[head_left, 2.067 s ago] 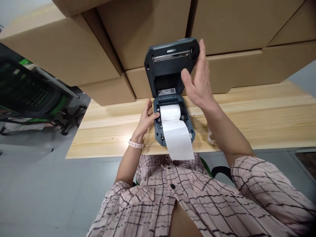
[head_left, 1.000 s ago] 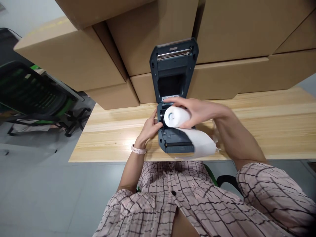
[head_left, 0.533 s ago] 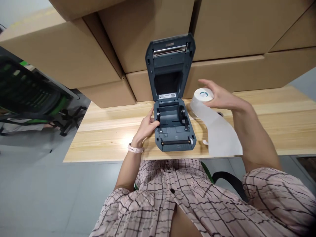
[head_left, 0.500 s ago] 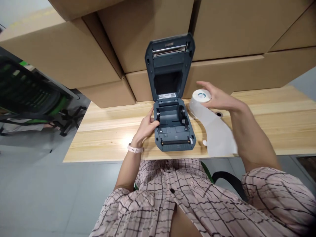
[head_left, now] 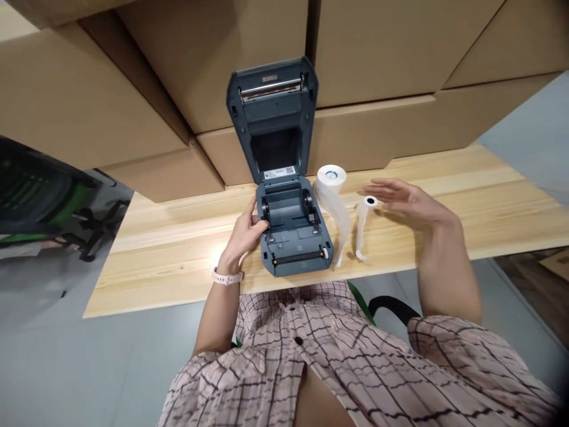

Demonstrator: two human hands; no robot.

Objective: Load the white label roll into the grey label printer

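Note:
A dark grey label printer (head_left: 294,237) sits on the wooden table (head_left: 178,261) with its lid (head_left: 272,115) raised and its paper bay bare. My left hand (head_left: 243,232) grips the printer's left side. A white paper roll (head_left: 331,178) stands on end just right of the printer, its loose tail hanging toward the table edge. A second, much thinner roll (head_left: 365,213) stands beside it. My right hand (head_left: 406,198) hovers flat with fingers stretched out, right next to the thin roll and holding nothing.
Large cardboard boxes (head_left: 391,77) are stacked along the back of the table, right behind the printer lid. A dark office chair with green parts (head_left: 40,196) stands on the grey floor at the left. The table's near edge is at my waist.
My right hand lifted the paper roll out of the printer, carried it right, stood it on the table and let go. The left hand stayed on the printer.

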